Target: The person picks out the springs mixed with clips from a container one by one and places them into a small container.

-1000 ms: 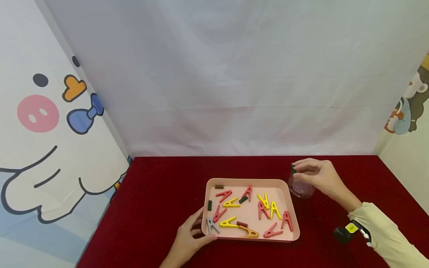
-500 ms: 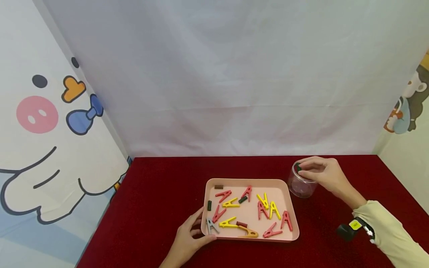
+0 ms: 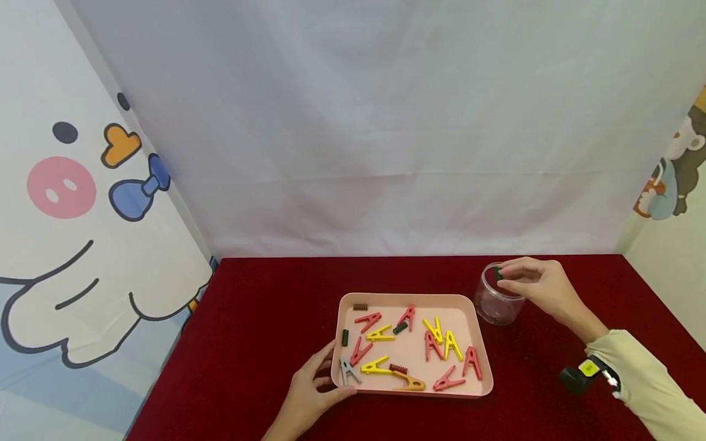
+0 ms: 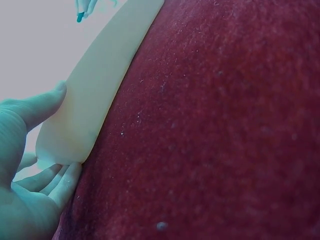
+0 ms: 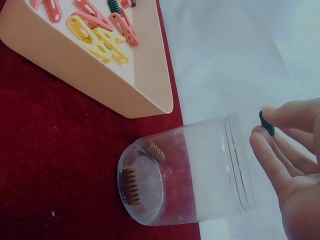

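Between thumb and fingertips my right hand (image 3: 537,285) pinches a small dark green coil spring (image 5: 267,123), just outside the mouth of a clear plastic jar (image 5: 215,175) in the right wrist view. Inside that jar, at its bottom, lie two brown coil springs (image 5: 130,186). My left hand (image 3: 309,392) grips the near left corner of a pale pink tray (image 3: 408,352), thumb on the front rim and fingers round the side. The tray holds red, yellow, grey and orange plastic clips, plus dark green springs (image 3: 345,338), a brown spring (image 3: 360,307) and a red spring (image 3: 398,369).
The jar stands upright just off the tray's right side on a dark red cloth (image 3: 248,343). A pale curtain (image 3: 386,153) hangs behind the table, and printed cartoon panels (image 3: 63,269) flank it. A strapped device (image 3: 590,370) sits on the right wrist.
My right hand has moved slightly right with the green spring, from the jar's left side to over its mouth. The left hand and tray have stayed in place.
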`<state>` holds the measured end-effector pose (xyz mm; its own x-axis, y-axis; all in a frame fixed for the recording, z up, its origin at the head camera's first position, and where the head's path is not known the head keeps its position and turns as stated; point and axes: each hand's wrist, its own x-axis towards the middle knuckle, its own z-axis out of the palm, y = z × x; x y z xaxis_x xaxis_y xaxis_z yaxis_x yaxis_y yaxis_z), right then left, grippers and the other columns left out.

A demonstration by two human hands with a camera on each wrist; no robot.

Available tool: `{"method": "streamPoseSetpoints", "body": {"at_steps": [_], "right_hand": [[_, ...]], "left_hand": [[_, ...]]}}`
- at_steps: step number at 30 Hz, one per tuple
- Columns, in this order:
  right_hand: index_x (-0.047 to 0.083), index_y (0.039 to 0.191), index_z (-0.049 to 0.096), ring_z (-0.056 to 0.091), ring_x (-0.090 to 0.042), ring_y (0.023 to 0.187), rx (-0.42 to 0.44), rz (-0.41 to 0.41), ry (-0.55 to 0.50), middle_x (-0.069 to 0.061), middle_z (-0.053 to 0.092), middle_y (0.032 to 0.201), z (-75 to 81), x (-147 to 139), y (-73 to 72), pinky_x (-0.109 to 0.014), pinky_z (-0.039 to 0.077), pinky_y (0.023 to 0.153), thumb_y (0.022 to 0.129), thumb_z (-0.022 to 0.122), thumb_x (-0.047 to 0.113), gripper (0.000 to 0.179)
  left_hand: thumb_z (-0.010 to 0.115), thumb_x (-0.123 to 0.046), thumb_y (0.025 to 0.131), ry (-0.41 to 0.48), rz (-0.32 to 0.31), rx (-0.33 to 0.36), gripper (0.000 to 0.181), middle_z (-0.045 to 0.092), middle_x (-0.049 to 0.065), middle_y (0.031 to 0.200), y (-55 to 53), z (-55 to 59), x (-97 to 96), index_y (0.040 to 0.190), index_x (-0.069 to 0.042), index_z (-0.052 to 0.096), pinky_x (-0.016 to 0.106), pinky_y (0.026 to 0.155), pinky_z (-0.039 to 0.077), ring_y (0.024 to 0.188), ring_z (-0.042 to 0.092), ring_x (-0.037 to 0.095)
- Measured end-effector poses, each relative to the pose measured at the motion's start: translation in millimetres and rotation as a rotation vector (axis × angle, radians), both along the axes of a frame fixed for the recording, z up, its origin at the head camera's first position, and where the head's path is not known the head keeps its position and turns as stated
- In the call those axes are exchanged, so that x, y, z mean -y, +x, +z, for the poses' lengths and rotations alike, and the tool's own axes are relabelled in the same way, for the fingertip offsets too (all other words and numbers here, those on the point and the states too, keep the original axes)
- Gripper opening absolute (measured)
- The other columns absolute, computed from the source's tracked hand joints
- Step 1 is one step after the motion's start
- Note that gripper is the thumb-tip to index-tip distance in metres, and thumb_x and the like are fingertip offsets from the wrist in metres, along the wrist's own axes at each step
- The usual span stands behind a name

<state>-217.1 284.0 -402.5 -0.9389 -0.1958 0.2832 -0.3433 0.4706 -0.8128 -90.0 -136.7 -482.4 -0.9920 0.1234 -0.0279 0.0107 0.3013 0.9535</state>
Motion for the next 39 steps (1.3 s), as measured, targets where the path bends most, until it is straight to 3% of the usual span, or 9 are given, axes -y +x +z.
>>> {"method": "streamPoseSetpoints", "body": {"at_steps": [5,11,17,33,39], "right_hand": [[-0.007,0.099,0.069,0.065,-0.002,0.08,-0.004,-0.006,0.015,-0.015,0.066,0.104,-1.2,0,-0.1,-0.021,0.054,0.062,0.082,0.074,0.006,0.022],[-0.012,0.1,0.066,0.064,-0.001,0.078,-0.011,-0.01,0.047,-0.011,0.066,0.101,-3.7,-1,-0.8,-0.021,0.054,0.061,0.082,0.074,0.006,0.027],[-0.006,0.096,0.069,0.064,0.0,0.078,-0.047,-0.023,0.064,-0.021,0.065,0.101,-4.8,0,-2.9,-0.019,0.053,0.062,0.08,0.075,0.004,0.02],[-0.004,0.097,0.07,0.063,0.001,0.074,-0.012,-0.085,0.144,-0.021,0.067,0.094,-8.4,-3,-3.8,-0.018,0.052,0.06,0.079,0.076,0.008,0.022],[-0.003,0.092,0.07,0.062,0.002,0.071,-0.066,-0.103,0.16,-0.019,0.068,0.088,-8.8,-2,-4.8,-0.015,0.051,0.059,0.077,0.077,0.004,0.018]], "left_hand": [[0.083,-0.027,0.073,-0.01,0.004,0.003,0.086,0.048,0.01,0.134,-4.7,-18.2,3.7,0.146,-0.016,0.038,0.026,0.08,0.051,0.111,0.051,0.023],[0.083,-0.028,0.073,-0.004,-0.001,0.004,0.086,0.047,0.011,0.136,-4.1,-16.7,3.2,0.145,-0.017,0.038,0.026,0.081,0.051,0.112,0.051,0.025],[0.083,-0.031,0.073,-0.031,0.009,0.019,0.086,0.046,0.008,0.137,-4.2,-18.9,3.7,0.145,-0.019,0.038,0.023,0.08,0.05,0.112,0.05,0.024],[0.083,-0.027,0.073,0.013,-0.001,0.006,0.085,0.047,0.012,0.135,-4.0,-18.1,3.7,0.145,-0.017,0.038,0.027,0.082,0.051,0.114,0.05,0.026],[0.082,-0.032,0.073,-0.021,0.008,0.02,0.086,0.048,0.01,0.134,-5.1,-20.0,3.4,0.145,-0.018,0.038,0.024,0.081,0.05,0.113,0.05,0.025]]}}
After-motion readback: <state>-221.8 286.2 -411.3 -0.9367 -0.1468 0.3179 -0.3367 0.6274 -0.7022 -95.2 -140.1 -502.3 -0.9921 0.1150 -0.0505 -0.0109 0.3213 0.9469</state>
